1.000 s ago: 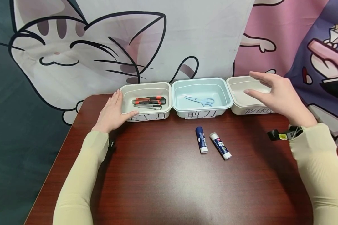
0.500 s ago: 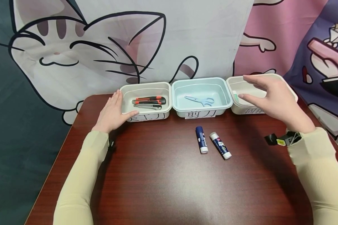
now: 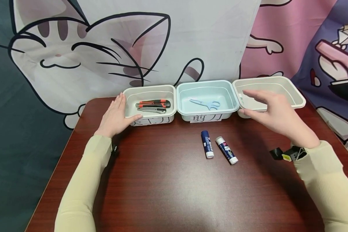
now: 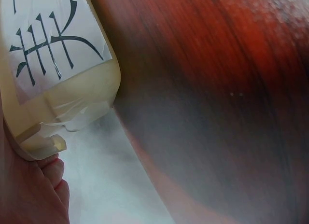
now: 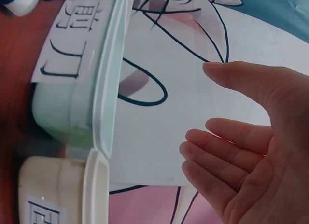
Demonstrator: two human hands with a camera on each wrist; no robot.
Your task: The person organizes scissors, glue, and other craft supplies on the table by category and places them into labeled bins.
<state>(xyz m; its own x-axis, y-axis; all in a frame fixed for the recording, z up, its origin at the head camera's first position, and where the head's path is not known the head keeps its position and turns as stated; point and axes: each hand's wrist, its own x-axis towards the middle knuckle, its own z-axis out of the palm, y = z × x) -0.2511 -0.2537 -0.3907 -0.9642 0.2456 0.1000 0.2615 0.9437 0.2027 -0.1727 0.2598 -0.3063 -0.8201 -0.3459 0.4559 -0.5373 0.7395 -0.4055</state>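
My left hand [image 3: 113, 116] rests with straight fingers along the left side of a cream bin [image 3: 150, 91], its thumb at the front rim. Several box cutters [image 3: 153, 103], some orange and black, lie in that bin. Beside it, light-blue scissors [image 3: 207, 104] lie in a pale blue bin [image 3: 207, 89]. My right hand [image 3: 278, 113] hovers over the front of the right cream bin [image 3: 266, 83], thumb and fingers spread apart and holding nothing; it hides much of that bin. In front lie a blue-capped glue stick [image 3: 207, 144] and a white-capped glue stick [image 3: 227, 150].
The three bins stand in a row at the back of a dark wooden table [image 3: 174, 193]. Handwritten paper labels [image 3: 206, 118] are on their fronts. A printed cloth [image 3: 214, 38] with a cartoon cat hangs right behind them.
My right hand has moved left and toward the table's front, uncovering more of the right bin. The left hand, the glue sticks and the bins' visible contents have stayed put.
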